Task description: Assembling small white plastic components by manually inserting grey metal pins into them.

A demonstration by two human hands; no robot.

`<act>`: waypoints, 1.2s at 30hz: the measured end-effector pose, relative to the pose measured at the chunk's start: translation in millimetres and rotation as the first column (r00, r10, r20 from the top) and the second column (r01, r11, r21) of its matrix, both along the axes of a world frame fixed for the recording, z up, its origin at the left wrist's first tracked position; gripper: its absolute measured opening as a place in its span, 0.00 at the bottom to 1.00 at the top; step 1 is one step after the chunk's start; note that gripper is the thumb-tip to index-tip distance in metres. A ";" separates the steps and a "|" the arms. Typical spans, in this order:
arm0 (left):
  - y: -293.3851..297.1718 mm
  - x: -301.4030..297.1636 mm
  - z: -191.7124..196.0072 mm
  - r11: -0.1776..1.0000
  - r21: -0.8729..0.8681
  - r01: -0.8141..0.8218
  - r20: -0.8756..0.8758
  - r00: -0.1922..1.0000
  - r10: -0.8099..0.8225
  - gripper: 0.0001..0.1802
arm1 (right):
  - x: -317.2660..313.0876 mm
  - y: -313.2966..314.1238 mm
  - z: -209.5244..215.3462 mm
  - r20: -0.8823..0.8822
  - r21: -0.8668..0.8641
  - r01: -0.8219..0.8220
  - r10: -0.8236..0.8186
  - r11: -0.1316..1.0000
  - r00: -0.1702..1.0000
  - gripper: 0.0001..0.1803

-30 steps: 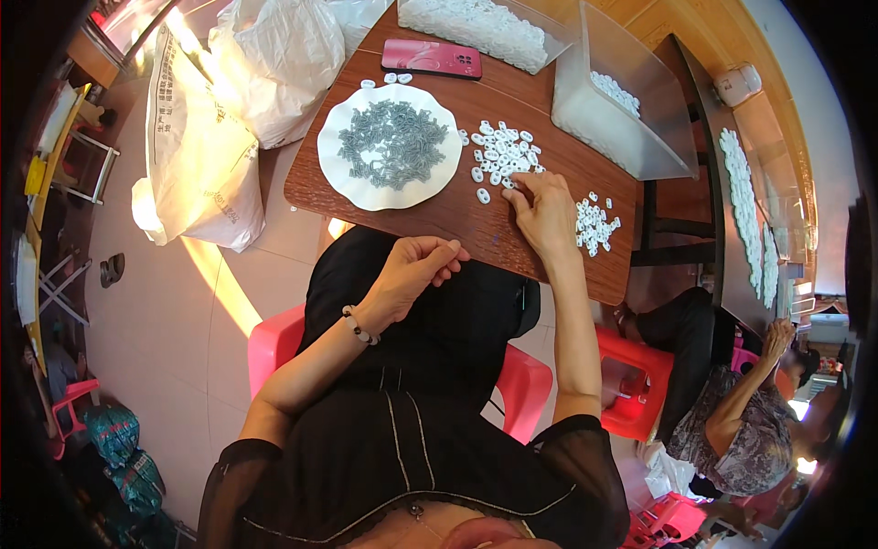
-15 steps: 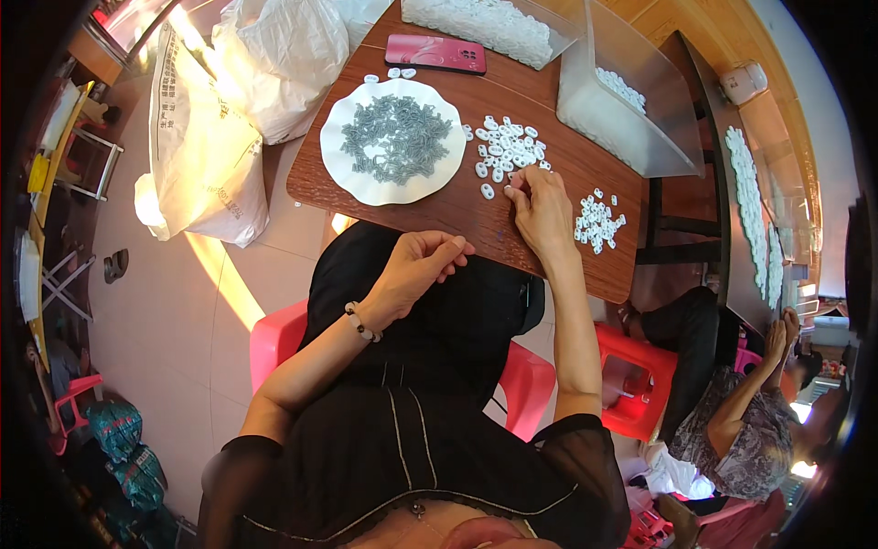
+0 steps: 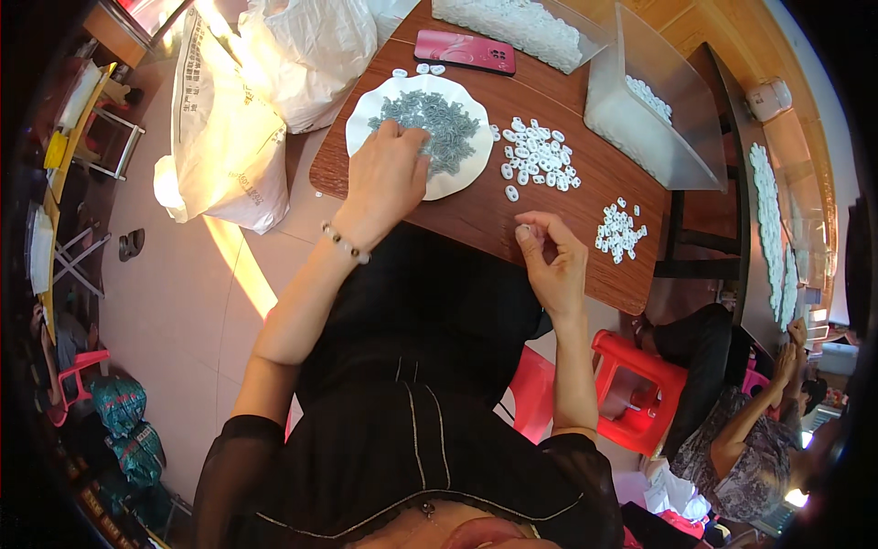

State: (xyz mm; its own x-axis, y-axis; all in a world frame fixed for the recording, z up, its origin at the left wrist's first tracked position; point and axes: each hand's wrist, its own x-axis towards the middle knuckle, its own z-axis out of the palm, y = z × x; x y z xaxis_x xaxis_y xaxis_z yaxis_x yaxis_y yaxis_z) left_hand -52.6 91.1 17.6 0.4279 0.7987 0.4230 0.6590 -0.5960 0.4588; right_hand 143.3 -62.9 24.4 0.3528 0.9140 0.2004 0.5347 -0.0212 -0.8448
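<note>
A white scalloped plate [image 3: 468, 176] on the brown table holds a heap of small grey pieces [image 3: 448, 137], which look like thin wire or plastic bits. Over it, my left hand [image 3: 389, 174] dips its fingertips into the heap, thumb and fingers drawn together; what they pinch is hidden. My right hand [image 3: 556, 261] is at the table's near edge with thumb and forefinger curled together, and anything between them is too small to make out. Ahead of it lies a loose group of white oval pieces with holes [image 3: 540, 156]. To its right is a pile of smaller white pieces [image 3: 622, 233].
A pink phone [image 3: 465, 52] lies behind the plate. Clear bins of white pieces [image 3: 631, 137] stand at the table's far right. Large white sacks [image 3: 229, 137] lean at the left. A red stool [image 3: 631, 393] and another person [image 3: 745, 439] are to the right.
My left hand has moved from in front of the table up to the grey pieces on the plate. My right hand has drawn back from the white oval pieces toward the near edge.
</note>
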 end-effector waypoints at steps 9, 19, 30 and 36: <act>31.5 6.0 -21.2 0.990 -0.138 0.013 -0.108 0.994 -0.029 0.04 | -8.4 -3.0 -8.5 -0.169 -0.033 -0.098 0.091 0.995 0.981 0.11; 31.3 4.0 -5.5 0.851 -0.522 0.065 0.311 0.943 0.119 0.06 | -10.0 22.0 -3.3 -0.043 0.007 -0.100 0.100 0.995 0.994 0.07; 5.1 9.2 13.1 0.561 -0.676 0.478 0.683 0.692 0.233 0.13 | -32.7 71.3 9.4 0.019 0.224 -0.138 0.137 0.965 0.990 0.08; -22.0 14.5 10.6 0.453 -0.645 0.616 0.758 0.593 0.272 0.13 | -39.3 65.7 11.9 0.133 0.372 -0.164 0.122 0.913 0.983 0.08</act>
